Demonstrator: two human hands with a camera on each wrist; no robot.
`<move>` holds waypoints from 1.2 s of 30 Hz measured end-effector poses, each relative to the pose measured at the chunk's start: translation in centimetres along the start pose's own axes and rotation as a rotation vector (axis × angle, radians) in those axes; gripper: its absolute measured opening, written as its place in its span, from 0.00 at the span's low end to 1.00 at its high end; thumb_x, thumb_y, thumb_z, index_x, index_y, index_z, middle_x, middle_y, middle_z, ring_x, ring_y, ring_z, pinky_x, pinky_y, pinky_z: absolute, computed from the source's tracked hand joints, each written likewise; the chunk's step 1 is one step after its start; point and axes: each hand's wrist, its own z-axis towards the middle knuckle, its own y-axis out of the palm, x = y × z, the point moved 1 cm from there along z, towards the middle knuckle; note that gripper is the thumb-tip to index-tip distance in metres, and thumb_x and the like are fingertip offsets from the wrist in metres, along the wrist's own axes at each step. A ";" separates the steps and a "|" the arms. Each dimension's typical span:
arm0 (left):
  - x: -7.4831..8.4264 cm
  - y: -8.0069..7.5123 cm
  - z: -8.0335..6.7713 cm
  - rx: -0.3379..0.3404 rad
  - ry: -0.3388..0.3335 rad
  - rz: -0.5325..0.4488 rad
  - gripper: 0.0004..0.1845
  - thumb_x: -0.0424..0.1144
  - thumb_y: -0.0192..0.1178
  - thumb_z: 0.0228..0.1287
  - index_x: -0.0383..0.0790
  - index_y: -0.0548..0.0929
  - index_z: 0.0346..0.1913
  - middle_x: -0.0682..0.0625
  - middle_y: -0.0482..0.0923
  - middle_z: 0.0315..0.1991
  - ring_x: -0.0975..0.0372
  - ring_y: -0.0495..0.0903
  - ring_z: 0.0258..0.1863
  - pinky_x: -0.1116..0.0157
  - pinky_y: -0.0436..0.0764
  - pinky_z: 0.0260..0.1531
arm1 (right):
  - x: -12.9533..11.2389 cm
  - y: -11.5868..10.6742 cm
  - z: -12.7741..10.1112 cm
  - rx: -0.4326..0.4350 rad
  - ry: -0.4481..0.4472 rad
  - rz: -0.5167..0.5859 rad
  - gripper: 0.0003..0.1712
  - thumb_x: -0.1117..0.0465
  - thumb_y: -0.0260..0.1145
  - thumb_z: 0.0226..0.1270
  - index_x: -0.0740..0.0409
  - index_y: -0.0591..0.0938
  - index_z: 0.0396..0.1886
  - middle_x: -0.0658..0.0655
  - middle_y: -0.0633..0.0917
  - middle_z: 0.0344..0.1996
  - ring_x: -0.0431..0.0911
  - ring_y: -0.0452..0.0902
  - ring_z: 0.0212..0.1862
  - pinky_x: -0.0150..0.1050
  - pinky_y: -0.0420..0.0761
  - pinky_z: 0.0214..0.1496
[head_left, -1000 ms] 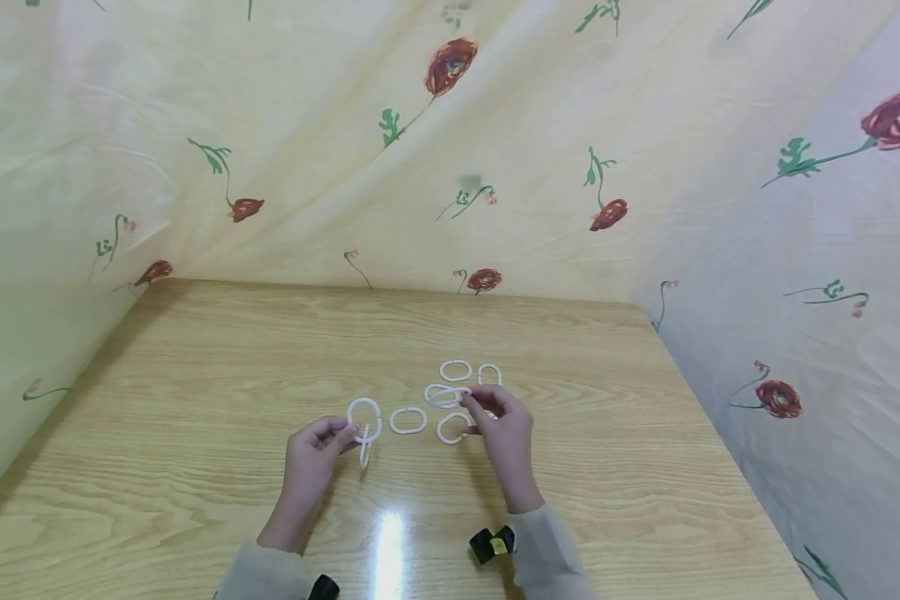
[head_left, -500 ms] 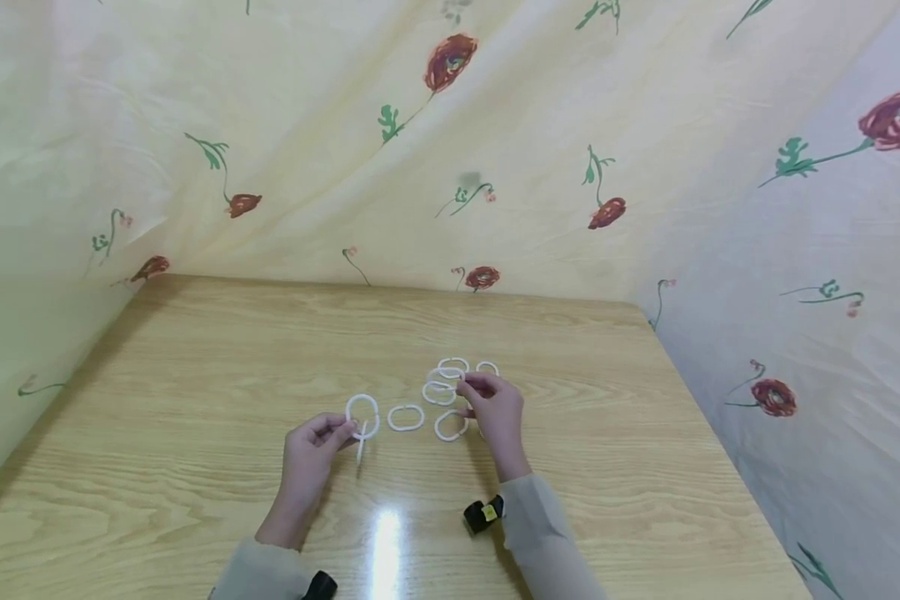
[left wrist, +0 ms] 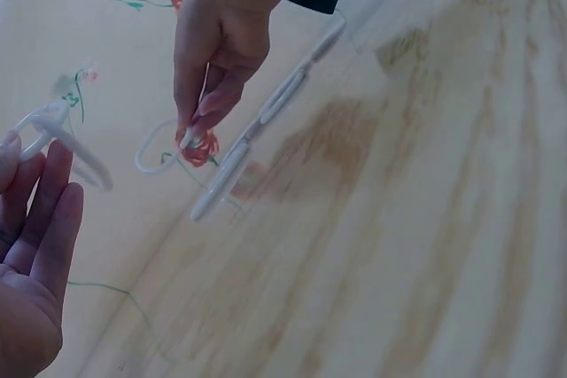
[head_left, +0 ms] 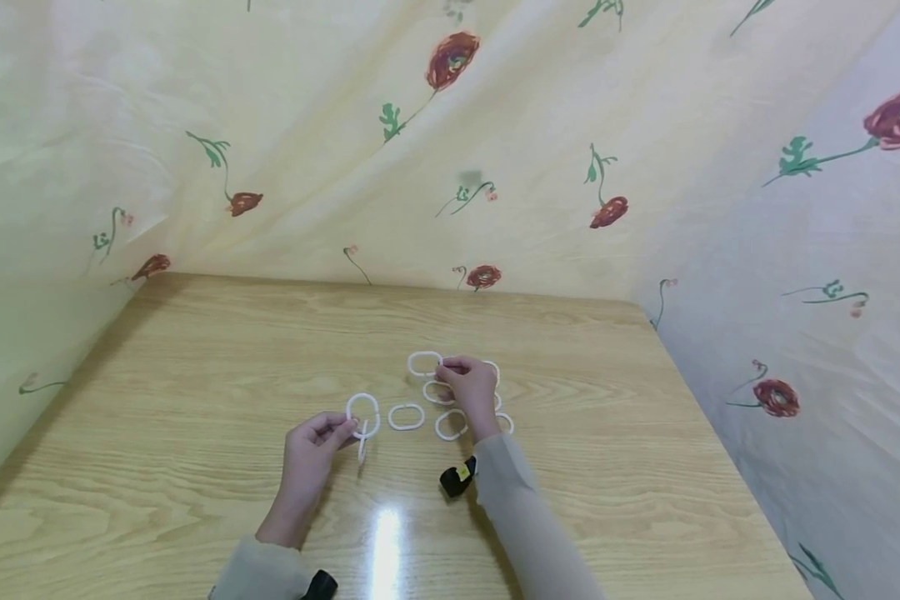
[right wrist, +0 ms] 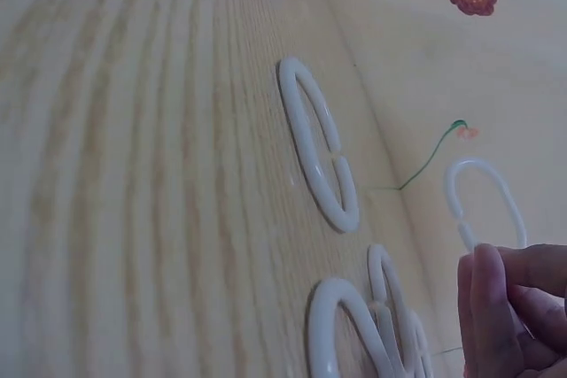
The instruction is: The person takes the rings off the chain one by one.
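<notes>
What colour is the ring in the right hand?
The ring pinched by the right hand is white. The right wrist view shows it best.

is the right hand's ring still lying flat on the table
No, the right hand pinches a white ring held up off the table.

I count white plastic rings. My left hand holds two linked ones, a ring standing up and a second ring hanging below it. My right hand pinches one lifted ring. Lying on the table I make out one ring between my hands, one near my right wrist, and at least three more partly hidden by that hand.
</notes>
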 end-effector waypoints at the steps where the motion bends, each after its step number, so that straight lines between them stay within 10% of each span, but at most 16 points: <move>1: 0.0 0.0 0.0 0.001 -0.001 0.000 0.06 0.23 0.60 0.63 0.18 0.79 0.37 0.60 0.84 0.26 0.70 0.85 0.29 0.71 0.87 0.37 | 0.0 0.2 0.2 -0.003 0.012 -0.001 0.10 0.71 0.67 0.62 0.71 0.83 0.43 0.63 0.86 0.34 0.41 0.85 0.30 0.32 0.87 0.31; 36: -0.5 -0.2 0.2 -0.038 0.020 -0.006 0.06 0.23 0.59 0.63 0.18 0.78 0.37 0.59 0.84 0.27 0.69 0.85 0.29 0.70 0.87 0.38 | -0.7 1.4 2.2 -0.012 0.058 -0.143 0.08 0.70 0.64 0.63 0.72 0.85 0.39 0.63 0.87 0.26 0.38 0.79 0.17 0.30 0.85 0.24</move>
